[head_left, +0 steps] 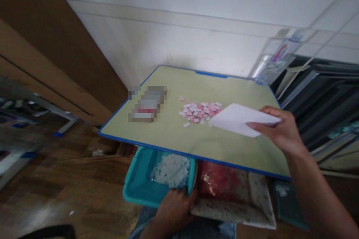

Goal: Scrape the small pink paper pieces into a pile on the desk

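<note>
A white card or stiff paper sheet (pixel 238 119) is pinched in my right hand (pixel 280 127), thumb on top and fingers behind. Its left corner touches the edge of a pile of small pink and white paper-like pieces (pixel 199 112) on a pale yellow tabletop (pixel 168 134) with blue edging. Below the table's front edge, my left hand (pixel 175 209) is closed at the near right corner of a teal basin (pixel 134 183), beside a dirty white box (pixel 232 211). Its fingertips are partly hidden. White pieces (pixel 172 170) lie in the basin; reddish, shiny material (pixel 215 181) lies in the box.
A pixelated object (pixel 148 104) lies on the table's left side. A clear plastic bottle (pixel 280 59) stands at the back right corner, near dark stacked panels (pixel 331 93). The wall (pixel 196 41) is behind; a brown cabinet (pixel 70 52) rises left. Another dark container (pixel 290 203) sits lower right.
</note>
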The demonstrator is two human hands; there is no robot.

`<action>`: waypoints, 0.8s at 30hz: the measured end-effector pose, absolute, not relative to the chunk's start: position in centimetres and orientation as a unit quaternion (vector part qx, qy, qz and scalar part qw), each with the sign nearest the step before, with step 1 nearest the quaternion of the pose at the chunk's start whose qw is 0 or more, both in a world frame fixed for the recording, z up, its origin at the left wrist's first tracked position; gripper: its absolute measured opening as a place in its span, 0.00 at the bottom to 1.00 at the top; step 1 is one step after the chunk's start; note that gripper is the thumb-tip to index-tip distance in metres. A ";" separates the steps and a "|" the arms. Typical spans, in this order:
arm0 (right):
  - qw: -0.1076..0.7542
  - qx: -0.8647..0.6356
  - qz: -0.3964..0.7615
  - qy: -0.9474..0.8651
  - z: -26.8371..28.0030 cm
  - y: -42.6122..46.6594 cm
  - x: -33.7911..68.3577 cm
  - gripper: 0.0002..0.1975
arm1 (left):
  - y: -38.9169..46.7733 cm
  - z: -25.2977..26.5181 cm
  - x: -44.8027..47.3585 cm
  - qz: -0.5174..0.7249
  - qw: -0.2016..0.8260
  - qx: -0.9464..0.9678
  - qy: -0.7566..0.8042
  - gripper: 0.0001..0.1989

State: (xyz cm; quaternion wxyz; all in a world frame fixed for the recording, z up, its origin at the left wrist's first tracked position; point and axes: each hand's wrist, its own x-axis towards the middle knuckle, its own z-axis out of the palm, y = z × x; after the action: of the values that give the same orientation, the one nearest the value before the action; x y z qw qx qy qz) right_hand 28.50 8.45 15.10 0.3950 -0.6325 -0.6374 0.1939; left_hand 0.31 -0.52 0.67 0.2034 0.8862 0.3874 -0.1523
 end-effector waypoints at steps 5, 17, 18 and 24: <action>0.528 -0.569 0.238 -0.583 14.8 13.6 28.8 0.16 | -0.5 0.5 0.2 -0.150 0.217 0.884 0.384 0.20; 0.349 -0.588 0.311 -0.660 13.6 13.8 30.2 0.15 | -0.9 -1.2 -0.3 -0.144 0.239 0.883 0.377 0.18; 0.339 -0.588 0.310 -0.666 13.8 13.7 30.1 0.15 | -0.7 -0.8 -0.3 -0.147 0.243 0.882 0.376 0.19; 0.318 -0.583 0.313 -0.679 14.1 13.4 29.9 0.14 | -0.5 0.1 -0.1 -0.151 0.252 0.880 0.373 0.19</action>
State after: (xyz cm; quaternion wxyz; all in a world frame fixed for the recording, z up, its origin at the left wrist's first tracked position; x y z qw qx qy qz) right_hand 29.93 13.43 14.12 0.3177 -0.5830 -0.6793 0.3126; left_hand -0.08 -0.45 0.10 0.2519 0.8800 0.3735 -0.1506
